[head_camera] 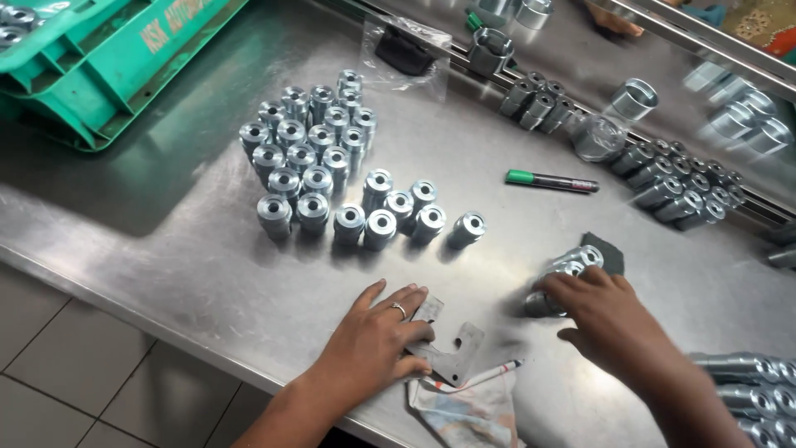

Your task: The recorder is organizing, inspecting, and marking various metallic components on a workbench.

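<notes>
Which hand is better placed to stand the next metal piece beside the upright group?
Probably the right hand: it already grips lying cylinders near the upright group. The left hand presses flat on a gauge plate.

On the steel worktop: a green plastic crate at the far left, a green-capped marker lying flat, a clear plastic bag with something dark inside, rows of machined bushings along the far rail, tiled floor below.

Steel table carries metal bushings, marker, green crate.
</notes>
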